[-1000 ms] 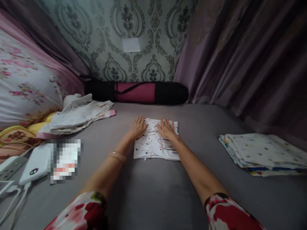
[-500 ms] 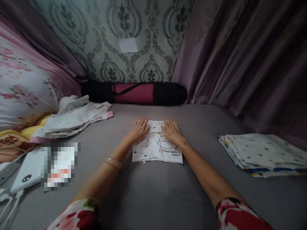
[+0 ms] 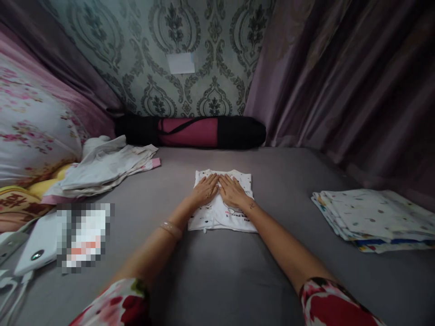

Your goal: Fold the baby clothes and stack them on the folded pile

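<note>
A small white garment, printed with little figures, a cartoon outline and lettering, lies folded on the grey bed sheet. My left hand rests flat on its upper left part, fingers stretched out. Beside it, my right hand lies flat on the upper middle and covers some of the cartoon. The fingertips of both hands almost meet near the garment's top edge. Neither hand grips the cloth.
Folded printed cloths are stacked at the right. Pale clothes lie at the left, near a floral pillow. A white phone-like device with cables is at the lower left. A black and red long bag lies along the wall.
Both hands have slid inward from the garment's sides towards its middle, uncovering its upper corners. They stay flat on the cloth.
</note>
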Demonstrator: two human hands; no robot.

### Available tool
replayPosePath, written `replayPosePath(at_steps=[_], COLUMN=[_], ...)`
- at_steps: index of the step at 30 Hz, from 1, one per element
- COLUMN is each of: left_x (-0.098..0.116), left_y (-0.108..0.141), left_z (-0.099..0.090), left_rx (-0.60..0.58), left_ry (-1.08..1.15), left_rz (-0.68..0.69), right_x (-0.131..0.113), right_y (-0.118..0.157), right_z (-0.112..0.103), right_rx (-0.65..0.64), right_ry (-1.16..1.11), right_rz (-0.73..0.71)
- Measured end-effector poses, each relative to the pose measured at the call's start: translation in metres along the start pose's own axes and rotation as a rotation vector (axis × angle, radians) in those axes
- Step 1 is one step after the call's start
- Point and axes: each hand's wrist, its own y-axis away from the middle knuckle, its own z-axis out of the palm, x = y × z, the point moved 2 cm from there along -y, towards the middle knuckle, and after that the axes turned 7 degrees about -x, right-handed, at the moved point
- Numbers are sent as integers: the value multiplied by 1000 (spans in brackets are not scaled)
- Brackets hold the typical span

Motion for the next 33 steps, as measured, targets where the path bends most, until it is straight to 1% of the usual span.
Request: replayPosePath(at_steps=[3,4,8,11,14,16,18,20,22,24,27,30,33], left_x=[2,3,14,21,24,24,21,17,12,6,1,1,4], left_y=[1,2,14,37,73,100,125,146,160,170,180,185,186], left_z=[-3,-6,-18,-14,-9,-10,-13,-16,-18,-18,-17,-20,-24], left_rx=[-77,-82,1,-4,19,22,18,32,61,80,67,42,23], left_ry=[13,9,-22,-7,33,69,107,144,171,186,187,169,139], left_rz=[-15,-21,-47,-31,68,155,220,239,224,202,191,190,187], right_x=[0,-1,-15,-28,-32,-28,-19,-7,4,13,21,25,27], right_y=[-1,0,12,36,69,94,118,139,157,171,184,191,192], right_z=[-1,-3,-8,-6,-6,-10,-13,-16,-16,-14,-10,-7,-5], right_rx=[-37,-44,19,17,-11,-29,-36,-18,23,64,105,125,142], right_ry=[-17,-22,6,13,-23,-58,-85,-95,-103,-116,-145,-166,-163], right_rz=[11,13,-20,-72,-129,-153,-161,-169,-181,-196,-211,-208,-209])
